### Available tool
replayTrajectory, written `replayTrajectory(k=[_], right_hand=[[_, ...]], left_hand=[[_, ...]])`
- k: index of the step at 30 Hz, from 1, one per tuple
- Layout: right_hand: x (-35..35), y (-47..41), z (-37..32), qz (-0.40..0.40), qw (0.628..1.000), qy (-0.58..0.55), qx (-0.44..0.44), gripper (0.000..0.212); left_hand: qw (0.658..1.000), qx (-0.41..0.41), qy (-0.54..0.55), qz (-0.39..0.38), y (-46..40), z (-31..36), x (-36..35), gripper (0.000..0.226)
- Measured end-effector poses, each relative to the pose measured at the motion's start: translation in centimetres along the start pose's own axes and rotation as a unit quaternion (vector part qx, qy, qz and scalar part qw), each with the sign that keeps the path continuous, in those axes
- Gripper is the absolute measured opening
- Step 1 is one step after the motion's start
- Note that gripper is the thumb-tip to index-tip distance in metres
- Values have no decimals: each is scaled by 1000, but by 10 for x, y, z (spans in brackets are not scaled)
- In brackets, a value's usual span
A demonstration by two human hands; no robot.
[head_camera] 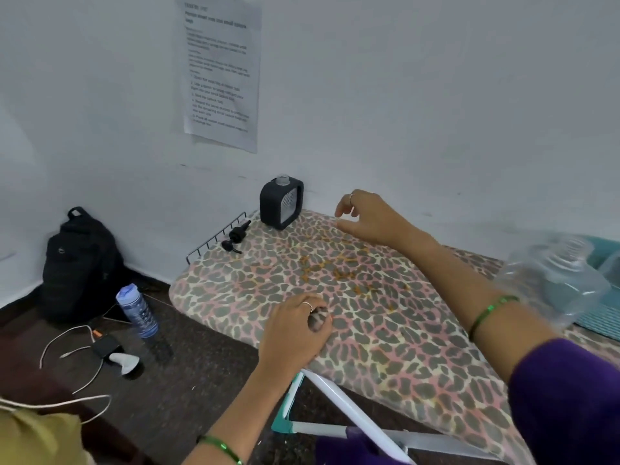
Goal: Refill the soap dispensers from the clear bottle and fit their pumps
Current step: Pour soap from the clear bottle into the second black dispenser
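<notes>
Over at the far left corner of the ironing board [385, 330], two black pumps [236, 237] lie loose beside the wire rest, neither fitted. Nearer me, my left hand [295, 327] rests on the leopard-print cover with its fingers [317, 318] curled around something small and greyish (possibly a cap, but I cannot tell). Further back stands the one dispenser I can see, the dark square soap dispenser [281, 203], upright against the wall, its neck open. My right hand [369, 216] hovers just right of it, fingers spread and holding nothing. At the right edge, the clear bottle [553, 280] shows only as a blur. I judge the pump-fitting step is at hand, though I cannot tell whether the dispenser is filled; next I would need a pump picked up and seated squarely into that open neck.
</notes>
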State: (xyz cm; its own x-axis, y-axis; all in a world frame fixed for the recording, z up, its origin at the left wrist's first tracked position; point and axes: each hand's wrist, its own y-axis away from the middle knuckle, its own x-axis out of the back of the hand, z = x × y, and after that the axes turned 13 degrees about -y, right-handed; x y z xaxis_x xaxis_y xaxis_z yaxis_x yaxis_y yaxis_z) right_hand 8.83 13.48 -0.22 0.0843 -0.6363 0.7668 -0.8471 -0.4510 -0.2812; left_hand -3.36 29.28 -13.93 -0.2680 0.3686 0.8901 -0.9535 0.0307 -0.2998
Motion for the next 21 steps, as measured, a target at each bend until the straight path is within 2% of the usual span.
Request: replayTrajectory(k=[4, 7, 11, 17, 21], right_hand=[[-23, -46, 28, -28, 998, -4, -49, 28], [-36, -76, 43, -49, 996, 4, -68, 45], [-47, -111, 47, -53, 997, -9, -63, 70], [-53, -164, 32, -100, 993, 7, -55, 98], [-59, -188, 27, -137, 989, 20, -61, 103]], left_hand=[[1000, 4, -11, 16, 0, -3, -5, 35], [999, 0, -16, 35, 2, -3, -8, 34], [999, 0, -11, 50, 2, -4, -11, 33], [997, -15, -18, 69, 2, -6, -16, 39], [996, -22, -26, 85, 2, -7, -19, 36]])
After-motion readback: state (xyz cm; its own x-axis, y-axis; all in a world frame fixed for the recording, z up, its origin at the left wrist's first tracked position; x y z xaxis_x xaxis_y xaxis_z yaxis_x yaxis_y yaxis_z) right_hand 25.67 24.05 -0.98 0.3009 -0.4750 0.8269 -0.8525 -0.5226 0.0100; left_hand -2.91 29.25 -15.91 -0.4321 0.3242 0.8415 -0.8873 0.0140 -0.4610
